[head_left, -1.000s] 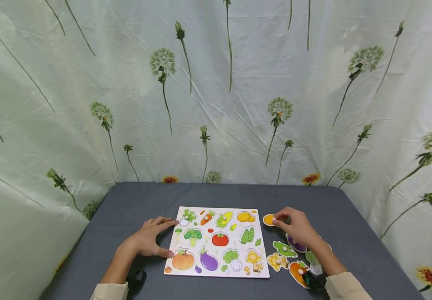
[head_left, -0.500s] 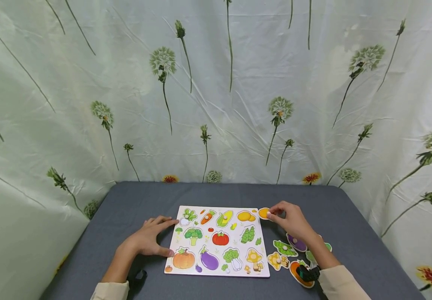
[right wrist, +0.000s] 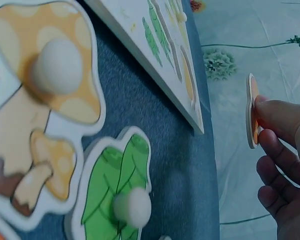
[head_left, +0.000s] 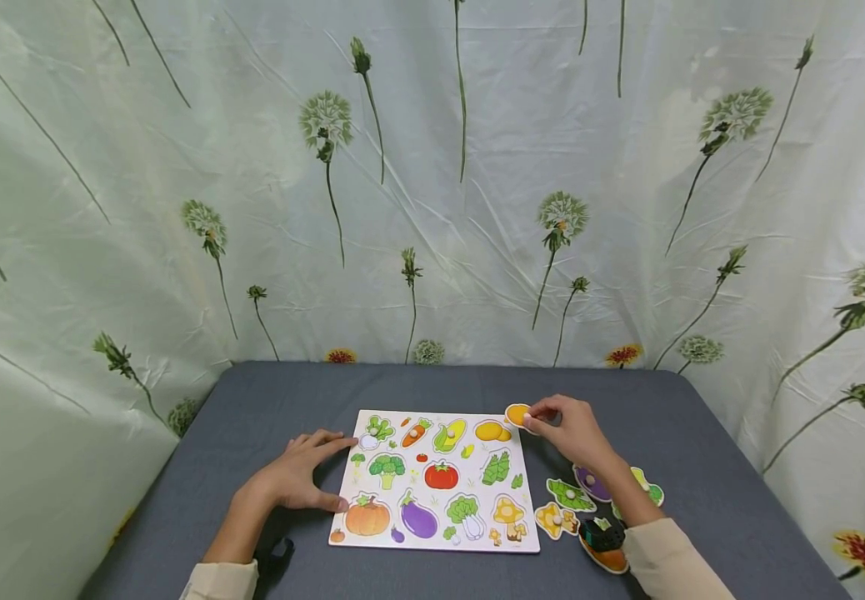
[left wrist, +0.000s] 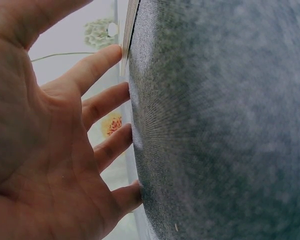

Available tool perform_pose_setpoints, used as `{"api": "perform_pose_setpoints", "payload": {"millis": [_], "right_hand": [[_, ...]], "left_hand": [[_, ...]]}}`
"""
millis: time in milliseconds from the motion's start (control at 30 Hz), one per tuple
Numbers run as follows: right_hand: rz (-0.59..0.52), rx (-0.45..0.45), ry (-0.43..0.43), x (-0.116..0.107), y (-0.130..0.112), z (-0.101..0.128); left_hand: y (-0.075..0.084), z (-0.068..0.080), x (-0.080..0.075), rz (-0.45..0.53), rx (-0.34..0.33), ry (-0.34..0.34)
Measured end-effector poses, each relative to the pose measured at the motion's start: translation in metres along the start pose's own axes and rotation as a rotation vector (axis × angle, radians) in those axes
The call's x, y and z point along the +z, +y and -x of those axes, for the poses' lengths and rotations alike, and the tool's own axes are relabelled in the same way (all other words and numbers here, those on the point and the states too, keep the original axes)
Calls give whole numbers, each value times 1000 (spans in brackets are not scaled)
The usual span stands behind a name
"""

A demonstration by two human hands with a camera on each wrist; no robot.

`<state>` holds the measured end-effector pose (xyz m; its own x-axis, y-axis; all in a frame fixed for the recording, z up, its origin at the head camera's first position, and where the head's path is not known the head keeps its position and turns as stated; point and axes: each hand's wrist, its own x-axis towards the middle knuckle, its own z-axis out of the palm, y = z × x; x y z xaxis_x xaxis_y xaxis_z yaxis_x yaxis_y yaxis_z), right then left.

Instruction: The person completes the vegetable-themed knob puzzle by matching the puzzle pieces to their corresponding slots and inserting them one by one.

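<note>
A flowered curtain [head_left: 477,167] hangs behind and beside the grey worktop [head_left: 672,417]. The puzzle board [head_left: 436,482] lies flat near the middle; nothing blocks its far right corner. The left hand [head_left: 293,479] rests spread, fingers straight, fingertips against the board's left edge. The right hand [head_left: 571,429] pinches an orange piece [head_left: 517,414] by its knob, lifted just over that corner. Loose pieces lie right of the board: a mushroom [head_left: 556,521], a green leaf [head_left: 569,496]. The right wrist view shows the orange piece edge-on and the mushroom's white knob [right wrist: 57,65] close up; the left wrist view shows only palm, cloth and the board's edge.
</note>
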<state>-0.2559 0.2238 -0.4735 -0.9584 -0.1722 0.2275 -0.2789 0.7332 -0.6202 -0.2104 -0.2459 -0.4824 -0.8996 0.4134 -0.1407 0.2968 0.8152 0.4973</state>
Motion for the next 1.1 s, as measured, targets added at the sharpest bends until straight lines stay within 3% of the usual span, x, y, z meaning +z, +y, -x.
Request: {"api": "perform_pose_setpoints", "payload": {"millis": [733, 1100], "right_hand": [[-53, -1, -66, 30, -15, -17], [-50, 1, -111, 44, -20, -21]], "left_hand": [[0, -1, -1, 17, -18, -12], [-12, -6, 8, -3, -26, 18]]}}
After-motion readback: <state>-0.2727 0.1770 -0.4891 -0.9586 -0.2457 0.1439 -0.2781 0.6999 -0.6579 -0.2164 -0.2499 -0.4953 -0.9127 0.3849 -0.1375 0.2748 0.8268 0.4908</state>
